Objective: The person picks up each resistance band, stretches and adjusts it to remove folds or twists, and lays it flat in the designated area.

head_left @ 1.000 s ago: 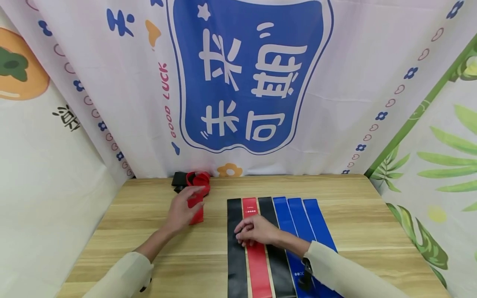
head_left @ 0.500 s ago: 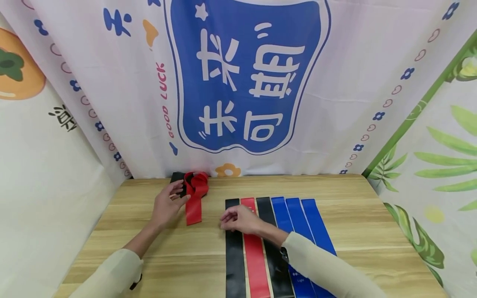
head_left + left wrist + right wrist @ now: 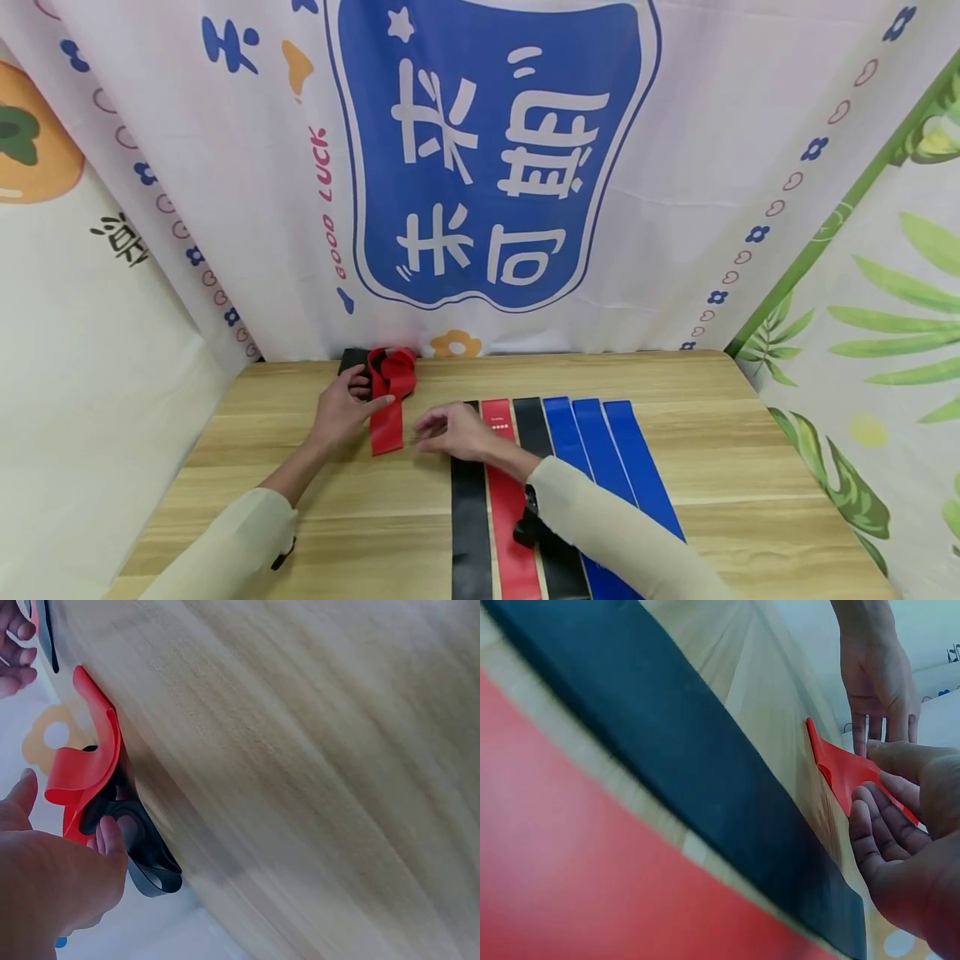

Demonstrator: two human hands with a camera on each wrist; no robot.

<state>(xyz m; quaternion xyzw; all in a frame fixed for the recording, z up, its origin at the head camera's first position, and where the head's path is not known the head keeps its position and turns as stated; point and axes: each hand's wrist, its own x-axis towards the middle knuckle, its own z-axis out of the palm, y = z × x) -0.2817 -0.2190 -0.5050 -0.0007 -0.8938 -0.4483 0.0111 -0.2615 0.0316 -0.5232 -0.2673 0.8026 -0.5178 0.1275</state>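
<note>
A red resistance band (image 3: 387,429) lies looped at the back left, tangled with black bands (image 3: 351,363). My left hand (image 3: 341,412) is at this pile. Its thumb reaches over the red band and its fingers are spread by the black bands (image 3: 146,851); firm contact cannot be told. To the right, my right hand (image 3: 459,432) hovers over the end of a flat black band (image 3: 470,508), fingers loosely bent with nothing between them. Its fingertips point toward the hanging end of the red band (image 3: 844,776), apart from it in the head view.
Beside that flat black band lie a red band (image 3: 504,487), another black band (image 3: 532,425) and several blue bands (image 3: 621,454), side by side on the wooden table (image 3: 750,500). A printed cloth (image 3: 675,250) hangs behind the table's back edge.
My left hand has drawn back to the left from over the red band to the black side of the pile. The right hand has moved left across the flat bands toward the pile.
</note>
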